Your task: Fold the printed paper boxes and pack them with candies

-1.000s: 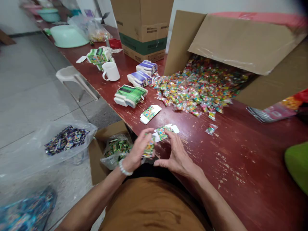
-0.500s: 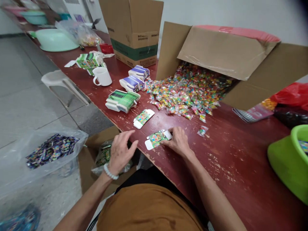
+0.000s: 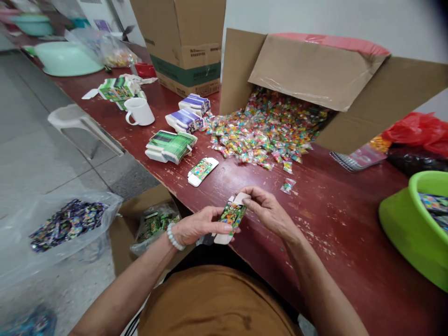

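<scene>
1. Left hand (image 3: 196, 227): thumb and fingers are closed on the lower end of a small printed carton (image 3: 232, 215). A white bead bracelet (image 3: 172, 236) sits on that wrist.
2. Right hand (image 3: 269, 211): fingertips are pinched on the carton's upper white flap.
3. Carton position: it is held tilted between both hands, clear of the surface, over the near edge of the red table (image 3: 350, 233). Its green printed face is turned upward.
4. Just beyond the hands, a single sachet (image 3: 288, 185) lies alone on the table. A flat carton (image 3: 201, 170) of the same print lies to the left of it.
5. Further left are a fanned stack of green cartons (image 3: 171, 145), stacks of purple cartons (image 3: 189, 116) and a white mug (image 3: 139, 111).
6. A large cardboard box (image 3: 315, 79) lies on its side, with a pile of wrapped sweets (image 3: 266, 128) spilling from its mouth onto the table (colours mixed, individual items too small to tell apart).
7. At the right edge stands a green basin (image 3: 409, 233); its contents are only partly in view.
8. Below the table edge, left of the person, an open box (image 3: 140, 205) holds a clear bag of green packets (image 3: 156, 223). A plastic bag of dark packets (image 3: 63, 224) lies on the floor beside it.
</scene>
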The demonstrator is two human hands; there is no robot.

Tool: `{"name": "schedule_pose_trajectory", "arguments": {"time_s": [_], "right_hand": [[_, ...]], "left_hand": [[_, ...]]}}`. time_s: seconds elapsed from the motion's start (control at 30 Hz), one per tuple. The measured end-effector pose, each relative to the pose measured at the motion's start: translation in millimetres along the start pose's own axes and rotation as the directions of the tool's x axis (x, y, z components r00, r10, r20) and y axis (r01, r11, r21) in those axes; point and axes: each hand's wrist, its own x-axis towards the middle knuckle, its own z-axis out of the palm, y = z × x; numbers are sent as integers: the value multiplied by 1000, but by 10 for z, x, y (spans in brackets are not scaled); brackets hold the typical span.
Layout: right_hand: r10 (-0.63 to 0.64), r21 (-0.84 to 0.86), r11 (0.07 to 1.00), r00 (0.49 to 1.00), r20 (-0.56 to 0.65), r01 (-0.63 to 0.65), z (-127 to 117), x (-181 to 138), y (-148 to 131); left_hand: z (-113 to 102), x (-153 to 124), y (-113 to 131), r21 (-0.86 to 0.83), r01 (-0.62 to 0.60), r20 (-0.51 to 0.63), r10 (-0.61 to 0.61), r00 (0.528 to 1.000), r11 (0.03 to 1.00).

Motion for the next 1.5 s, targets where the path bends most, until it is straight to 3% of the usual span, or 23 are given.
{"name": "schedule_pose_trajectory", "arguments": {"time_s": [0.07, 0.13, 0.2, 0.3, 0.47, 0.73, 0.9, 0.97, 1.03, 1.1, 1.2, 1.27, 1.37, 1.5], "right_hand": [[-10, -34, 999, 1000, 23, 11, 70, -15, -58], [-86, -157, 985, 993, -77, 73, 144, -46, -89], [-226, -339, 929, 954, -196, 150, 198, -95, -112], [-331, -523, 825, 934, -137, 216, 233, -175, -156], [-246, -580, 785, 969, 27, 216, 195, -217, -232], [-107, -424, 890, 981, 164, 168, 81, -223, -280], [1, -346, 934, 965, 262, 93, 88, -246, -196], [-17, -297, 952, 985, 172, 68, 125, -237, -122], [-55, -296, 954, 998, -28, 44, 176, -219, -40], [-68, -287, 958, 977, -201, 7, 230, -199, 35], [56, -65, 995, 976, -209, -71, 288, -180, 107], [143, 82, 988, 970, -196, -130, 294, -179, 115], [158, 85, 987, 947, -279, -140, 256, -187, 73], [136, 112, 988, 931, -339, -104, 242, -183, 16]], "left_hand": [[79, 26, -75, -117, 44, 90, -33, 995, 992], [127, 55, -166, -221, 60, 127, -32, 991, 973], [137, 70, -236, -291, 33, 107, -2, 994, 956], [110, 58, -270, -284, -32, 69, 53, 996, 958], [82, 23, -215, -158, 1, 98, 15, 995, 987], [87, 45, -152, -48, 17, 49, -14, 999, 999], [116, 62, -133, -18, 108, 56, -107, 993, 994], [151, 75, -106, -12, 113, -7, -113, 994, 994], [186, 99, -84, -10, 81, -129, -82, 988, 997], [211, 131, -84, -30, 37, -228, -43, 973, 999], [224, 179, -112, -46, 3, -271, -15, 962, 999], [223, 194, -121, 48, -40, -281, 52, 958, 998], [237, 179, -110, 228, -174, -328, 244, 913, 958], [317, 141, -117, 203, -277, -434, 340, 834, 939]]}}
